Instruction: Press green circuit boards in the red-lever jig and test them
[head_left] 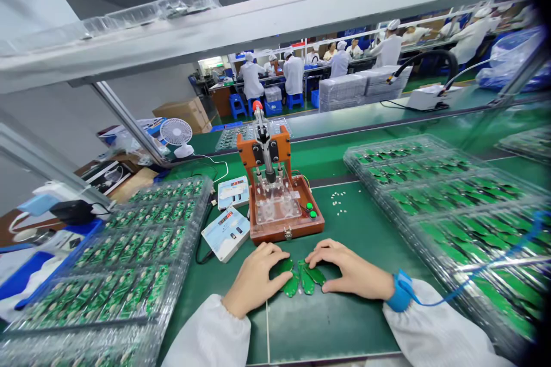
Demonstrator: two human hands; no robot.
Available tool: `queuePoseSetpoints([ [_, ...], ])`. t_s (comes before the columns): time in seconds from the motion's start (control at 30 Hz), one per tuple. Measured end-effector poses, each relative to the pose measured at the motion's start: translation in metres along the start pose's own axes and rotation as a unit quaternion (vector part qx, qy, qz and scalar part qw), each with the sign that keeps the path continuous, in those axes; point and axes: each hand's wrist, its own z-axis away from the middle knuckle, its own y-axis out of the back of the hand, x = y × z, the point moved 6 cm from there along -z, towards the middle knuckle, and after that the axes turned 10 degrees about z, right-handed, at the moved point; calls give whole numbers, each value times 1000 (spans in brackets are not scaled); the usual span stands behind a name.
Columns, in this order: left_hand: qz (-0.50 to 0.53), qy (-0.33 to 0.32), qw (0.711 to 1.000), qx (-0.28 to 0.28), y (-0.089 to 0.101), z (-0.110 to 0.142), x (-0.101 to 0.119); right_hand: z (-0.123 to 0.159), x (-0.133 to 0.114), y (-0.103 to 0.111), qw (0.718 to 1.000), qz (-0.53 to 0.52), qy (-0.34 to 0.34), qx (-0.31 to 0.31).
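My left hand [258, 276] curls its thumb and fingers around small green circuit boards [291, 285] low over the green mat. Close beside it, my right hand [355, 270] grips more green circuit boards [307, 282], with a blue strap [401, 291] around that wrist. The boards in the two hands nearly meet at the middle; how many each hand has is partly hidden by the fingers. Just beyond the hands stands an orange and brown test fixture [286, 232] with a raised toggle clamp, a clear plate and two green buttons.
At left are stacked clear trays [189, 241] of circuit boards; more trays [404, 229] stand at right. Two blue-white meter boxes [226, 235] sit beside the fixture. Small white bits [338, 202] lie on the mat. A white fan [176, 133] and an overhead shelf [258, 17] are farther off.
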Motion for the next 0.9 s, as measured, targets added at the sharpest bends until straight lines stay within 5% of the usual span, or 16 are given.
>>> queuePoseSetpoints([
  [0.23, -27, -37, 999, 12, -3, 0, 0, -3, -22, 22, 997, -66, 33, 36],
  [0.47, -36, -71, 996, 41, 2, 6, -5, -64, -33, 84, 965, 114, 59, 227],
  [0.63, 17, -49, 996, 71, 10, 10, -4, -106, -18, 87, 960, 162, 74, 215],
  [0.9, 53, -142, 981, 124, 23, 14, 15, -103, -19, 78, 948, 217, 87, 214],
])
